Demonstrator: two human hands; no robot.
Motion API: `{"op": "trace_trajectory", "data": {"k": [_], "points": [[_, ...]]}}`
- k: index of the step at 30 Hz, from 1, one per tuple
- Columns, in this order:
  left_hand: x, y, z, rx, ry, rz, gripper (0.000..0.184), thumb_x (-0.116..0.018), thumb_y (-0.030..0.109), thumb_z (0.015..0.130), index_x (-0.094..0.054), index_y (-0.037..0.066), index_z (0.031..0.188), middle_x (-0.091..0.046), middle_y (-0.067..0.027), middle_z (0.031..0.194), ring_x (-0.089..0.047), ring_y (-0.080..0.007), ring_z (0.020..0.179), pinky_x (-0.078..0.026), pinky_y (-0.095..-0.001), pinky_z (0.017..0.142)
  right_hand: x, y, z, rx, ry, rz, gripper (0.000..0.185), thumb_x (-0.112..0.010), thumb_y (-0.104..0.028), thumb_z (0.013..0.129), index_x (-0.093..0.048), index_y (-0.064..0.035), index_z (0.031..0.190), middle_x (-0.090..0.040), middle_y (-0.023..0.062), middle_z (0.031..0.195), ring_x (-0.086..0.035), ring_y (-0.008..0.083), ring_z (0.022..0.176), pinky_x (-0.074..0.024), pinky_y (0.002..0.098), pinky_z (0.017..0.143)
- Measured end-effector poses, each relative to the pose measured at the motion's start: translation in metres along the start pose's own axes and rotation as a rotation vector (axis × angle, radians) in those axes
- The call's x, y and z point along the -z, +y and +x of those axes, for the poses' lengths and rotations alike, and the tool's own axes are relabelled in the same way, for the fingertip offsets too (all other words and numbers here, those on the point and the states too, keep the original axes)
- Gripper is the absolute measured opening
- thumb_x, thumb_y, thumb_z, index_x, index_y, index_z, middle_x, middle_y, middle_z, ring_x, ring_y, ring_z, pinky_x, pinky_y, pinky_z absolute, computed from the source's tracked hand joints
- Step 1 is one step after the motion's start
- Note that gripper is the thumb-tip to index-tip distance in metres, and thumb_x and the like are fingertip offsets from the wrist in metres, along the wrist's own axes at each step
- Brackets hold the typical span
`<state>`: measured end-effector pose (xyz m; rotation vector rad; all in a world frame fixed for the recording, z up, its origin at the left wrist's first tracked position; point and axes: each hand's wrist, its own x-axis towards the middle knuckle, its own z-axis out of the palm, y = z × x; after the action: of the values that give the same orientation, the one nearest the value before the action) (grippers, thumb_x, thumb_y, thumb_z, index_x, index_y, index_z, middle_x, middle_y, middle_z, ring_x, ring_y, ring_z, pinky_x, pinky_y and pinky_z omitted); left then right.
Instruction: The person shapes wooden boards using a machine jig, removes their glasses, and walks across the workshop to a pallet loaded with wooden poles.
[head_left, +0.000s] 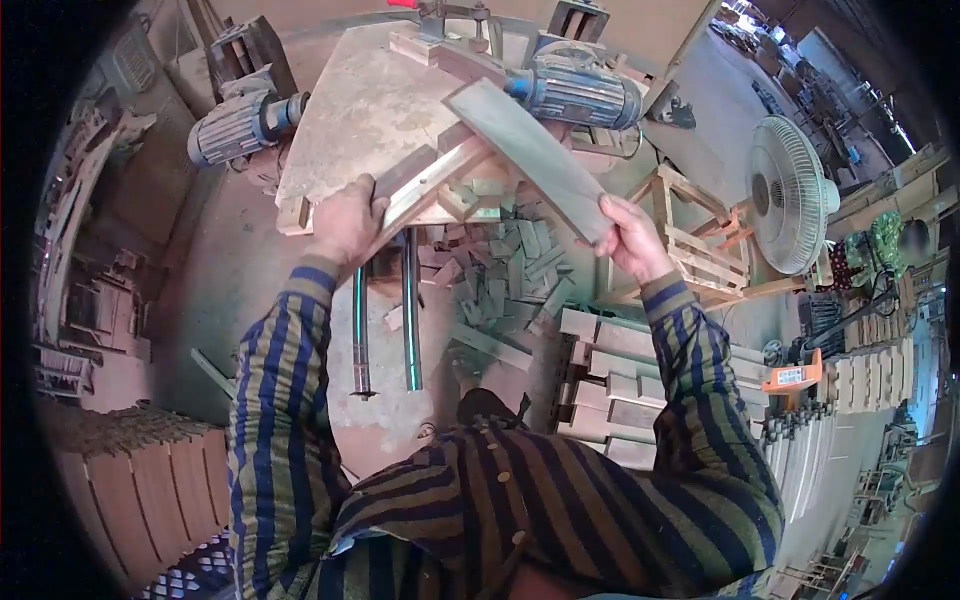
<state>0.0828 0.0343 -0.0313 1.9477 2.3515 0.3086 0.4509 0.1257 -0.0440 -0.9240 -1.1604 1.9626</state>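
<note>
My right hand (pixel 630 236) grips the near end of a flat wooden board (pixel 535 155), which slants up and left over the worktable (pixel 350 110). My left hand (pixel 348 222) is closed at the near left edge of the table, its fingers on a long wooden strip (pixel 430 192) that slants up to the right. Whether the fingers wrap fully round the strip is hard to see. The board's far part lies above the strip's upper end. Small wood blocks (pixel 462 200) sit beside the strip.
Electric motors stand left (pixel 235 128) and right (pixel 580 92) of the table. Wood offcuts (pixel 520 260) lie on the floor below, beside two metal rails (pixel 411 320). Stacked boards (pixel 615 385), a wooden frame (pixel 690 235) and a fan (pixel 790 195) are at the right.
</note>
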Motion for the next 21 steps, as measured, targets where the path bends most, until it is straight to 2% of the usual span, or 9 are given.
{"op": "trace_trajectory", "data": {"k": [3,7,11,12,15,17,18,19,21], "points": [[-0.007,0.007,-0.001,-0.047,0.05,-0.016,0.025,-0.051,0.028,0.084,-0.048,0.004,0.09,-0.06,-0.0203,0.082,-0.059,-0.0375,0.077,-0.045,-0.0463,0.067,-0.013,0.001,0.054,-0.011,-0.023,0.009,0.039,-0.054,-0.028,0.088,-0.048,0.0016,0.113,-0.062,0.0108,0.082,-0.059,0.0165,0.052,-0.0546,0.0309,0.057],[-0.026,0.006,-0.001,-0.077,0.064,-0.03,0.024,-0.055,0.026,0.081,-0.049,0.004,0.09,-0.06,-0.019,0.079,-0.059,-0.0371,0.071,-0.046,-0.0464,0.063,-0.034,0.005,0.118,-0.165,-0.027,0.093,0.04,-0.053,-0.025,0.088,-0.046,0.001,0.117,-0.061,0.0122,0.096,-0.063,0.0201,0.071,-0.0563,0.034,0.063],[-0.022,0.012,-0.043,-0.11,0.036,-0.052,0.026,-0.059,0.024,0.078,-0.049,0.005,0.092,-0.058,-0.0182,0.072,-0.058,-0.0366,0.064,-0.046,-0.0453,0.057,-0.047,0.004,0.127,-0.257,-0.089,0.036,0.035,-0.056,-0.024,0.085,-0.053,-0.002,0.112,-0.061,0.0084,0.096,-0.064,0.0199,0.077,-0.0568,0.0363,0.059],[-0.018,0.018,-0.047,-0.036,-0.043,-0.074,0.025,-0.06,0.024,0.078,-0.049,0.005,0.09,-0.058,-0.018,0.07,-0.057,-0.0369,0.061,-0.045,-0.0456,0.055,-0.047,-0.004,0.127,-0.289,-0.158,-0.065,0.033,-0.059,-0.026,0.084,-0.058,-0.0041,0.108,-0.064,0.0032,0.091,-0.062,0.0136,0.08,-0.0543,0.0311,0.069],[-0.003,0.056,-0.042,-0.121,-0.03,-0.025,0.022,-0.057,0.022,0.081,-0.045,0.005,0.089,-0.056,-0.0203,0.066,-0.057,-0.0383,0.063,-0.043,-0.0468,0.055,-0.025,-0.046,0.132,-0.316,-0.25,-0.329,0.031,-0.063,-0.034,0.081,-0.065,-0.0041,0.091,-0.062,0.0022,0.075,-0.056,0.0067,0.054,-0.045,0.0254,0.043],[0.007,0.081,-0.018,-0.151,-0.16,-0.043,0.021,-0.054,0.021,0.084,-0.043,0.004,0.089,-0.055,-0.0237,0.071,-0.056,-0.0408,0.065,-0.043,-0.0473,0.055,0.011,-0.072,0.136,-0.339,-0.275,-0.456,0.037,-0.062,-0.039,0.081,-0.064,-0.0026,0.085,-0.059,0.0014,0.068,-0.057,0.0089,0.05,-0.0464,0.0262,0.043],[0.01,0.081,-0.018,-0.181,-0.203,0.024,0.021,-0.056,0.02,0.083,-0.045,0.003,0.088,-0.057,-0.0177,0.07,-0.057,-0.032,0.058,-0.043,-0.0401,0.05,0.019,-0.075,0.139,-0.338,-0.234,-0.446,0.037,-0.062,-0.039,0.081,-0.064,-0.0026,0.085,-0.059,0.0014,0.068,-0.057,0.0089,0.05,-0.0464,0.0262,0.043],[0.009,0.072,-0.012,-0.221,-0.214,0.016,0.021,-0.056,0.02,0.083,-0.045,0.003,0.088,-0.057,-0.0177,0.07,-0.057,-0.032,0.058,-0.043,-0.0401,0.05,0.024,-0.075,0.14,-0.345,-0.13,-0.496,0.038,-0.06,-0.041,0.082,-0.062,-0.0024,0.082,-0.058,0.0015,0.067,-0.055,0.0096,0.049,-0.0454,0.0259,0.043],[0.013,0.057,0.005,-0.295,-0.502,-0.314,0.033,-0.057,0.013,0.08,-0.044,0.001,0.108,-0.055,-0.0242,0.08,-0.056,-0.0399,0.076,-0.044,-0.0414,0.063,0.036,-0.076,0.142,-0.355,-0.003,-0.535,0.04,-0.058,-0.042,0.083,-0.06,-0.0021,0.079,-0.056,0.0017,0.067,-0.054,0.0104,0.048,-0.0445,0.0255,0.042]]}}
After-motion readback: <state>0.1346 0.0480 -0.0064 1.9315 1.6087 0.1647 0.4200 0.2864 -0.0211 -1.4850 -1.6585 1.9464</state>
